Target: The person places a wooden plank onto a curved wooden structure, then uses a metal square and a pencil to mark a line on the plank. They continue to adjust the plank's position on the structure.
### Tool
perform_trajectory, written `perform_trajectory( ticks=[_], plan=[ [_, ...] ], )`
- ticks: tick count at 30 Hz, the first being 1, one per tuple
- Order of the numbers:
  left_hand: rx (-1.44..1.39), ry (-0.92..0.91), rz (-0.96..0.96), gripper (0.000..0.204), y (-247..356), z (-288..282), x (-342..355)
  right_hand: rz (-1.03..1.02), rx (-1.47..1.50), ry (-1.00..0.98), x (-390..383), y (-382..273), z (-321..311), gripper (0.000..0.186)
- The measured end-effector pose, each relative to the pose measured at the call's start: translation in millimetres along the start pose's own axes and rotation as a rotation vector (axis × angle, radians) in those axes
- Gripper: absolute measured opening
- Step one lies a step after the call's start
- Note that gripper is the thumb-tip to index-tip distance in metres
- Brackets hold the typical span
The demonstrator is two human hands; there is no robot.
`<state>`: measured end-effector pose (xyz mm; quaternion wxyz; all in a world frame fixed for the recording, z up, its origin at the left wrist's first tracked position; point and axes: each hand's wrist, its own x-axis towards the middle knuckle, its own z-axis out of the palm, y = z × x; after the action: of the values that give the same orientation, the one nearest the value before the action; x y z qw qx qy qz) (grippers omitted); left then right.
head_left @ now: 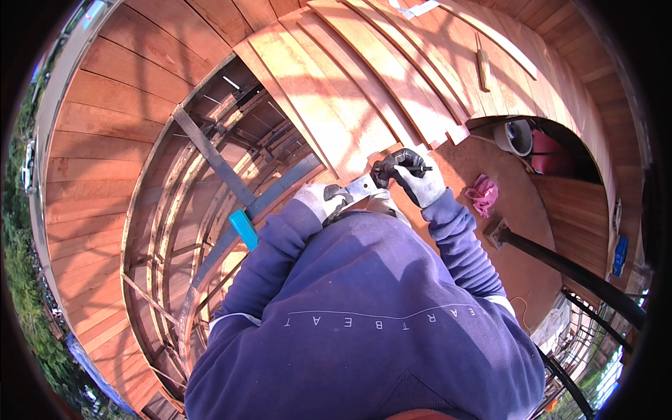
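While the left grip (320, 201) pinches a plate (362, 187), the right grip (422, 185) a pen (420, 169), planks (346, 87) lie ahead.

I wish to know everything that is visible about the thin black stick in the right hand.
The stick is thin, straight and black, and looks like a pen or marker; its material is uncertain. The gloved right hand grips it, and it lies nearly level across the picture. One end sticks out to the right of the fingers; the other is hard to separate from the glove's dark fingers.
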<state>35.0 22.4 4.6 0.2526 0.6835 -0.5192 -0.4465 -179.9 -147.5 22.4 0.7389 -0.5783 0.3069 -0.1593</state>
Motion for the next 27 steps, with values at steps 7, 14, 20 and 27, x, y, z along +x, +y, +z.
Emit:
perform_trajectory(
  ticks=[7, 14, 20, 27],
  plan=[
    [0.108, -0.049, 0.123, 0.025, -0.2, -22.4, -21.3, -0.079, 0.025, 0.037, -16.4, 11.4, 20.4, 0.012],
    [-0.168, -0.088, -0.150, 0.026, -2.8, -28.3, -27.6, -0.129, -0.284, 0.057, -25.5, -2.6, 32.0, 0.015],
    [-0.272, -0.083, -0.198, 0.027, -11.0, -27.1, -29.4, -0.172, -0.428, 0.106, -29.6, -11.0, 38.2, 0.015],
    [-0.203, -0.076, -0.179, 0.025, -15.6, -26.2, -28.8, -0.211, -0.525, 0.045, -31.2, -16.0, 42.8, 0.015]
  ],
)
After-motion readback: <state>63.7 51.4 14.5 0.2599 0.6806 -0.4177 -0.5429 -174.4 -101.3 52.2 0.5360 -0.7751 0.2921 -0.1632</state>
